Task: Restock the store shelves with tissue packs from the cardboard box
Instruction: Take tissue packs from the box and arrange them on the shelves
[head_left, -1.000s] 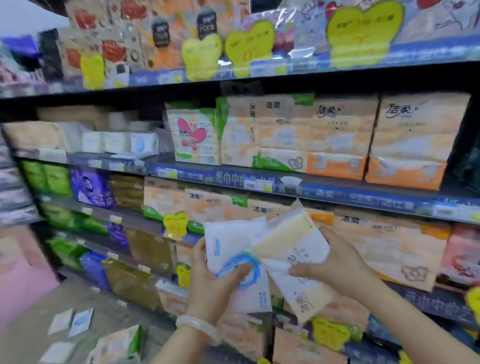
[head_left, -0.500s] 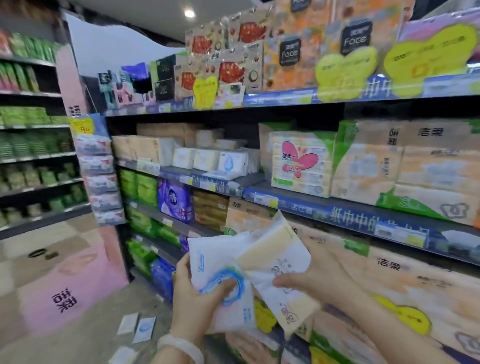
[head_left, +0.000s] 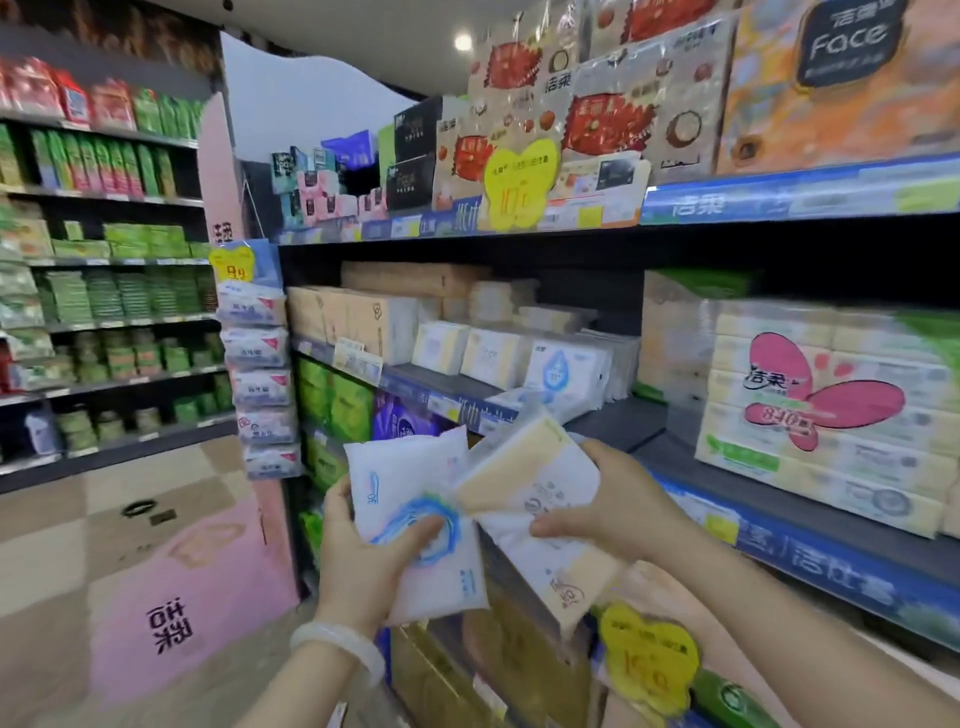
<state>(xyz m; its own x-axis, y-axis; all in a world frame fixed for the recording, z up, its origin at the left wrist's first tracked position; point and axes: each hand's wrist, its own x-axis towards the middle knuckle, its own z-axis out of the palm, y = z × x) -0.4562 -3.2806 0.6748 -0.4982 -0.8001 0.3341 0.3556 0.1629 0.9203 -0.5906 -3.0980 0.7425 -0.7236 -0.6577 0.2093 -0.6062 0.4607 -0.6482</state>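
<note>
My left hand (head_left: 371, 558) grips a white tissue pack with a blue swirl (head_left: 415, 499), thumb across its front. My right hand (head_left: 615, 506) holds a cream and white tissue pack (head_left: 540, 499), tilted and overlapping the blue one. Both packs are at chest height in front of the middle shelf (head_left: 613, 421). On that shelf stand similar small packs: cream ones (head_left: 491, 351) and blue-drop ones (head_left: 563, 371). The cardboard box is out of view.
A large pack with a pink butterfly (head_left: 826, 410) fills the shelf's right part. Yellow price tags (head_left: 647, 662) hang off lower shelf edges. A hanging strip of packs (head_left: 260, 358) marks the shelf end. Left is the tiled aisle floor (head_left: 104, 545) and another shelving unit (head_left: 104, 260).
The view has swung left and up, bringing the aisle and far shelving into sight. Both hands keep the same grip on the two packs, which stay together in front of me.
</note>
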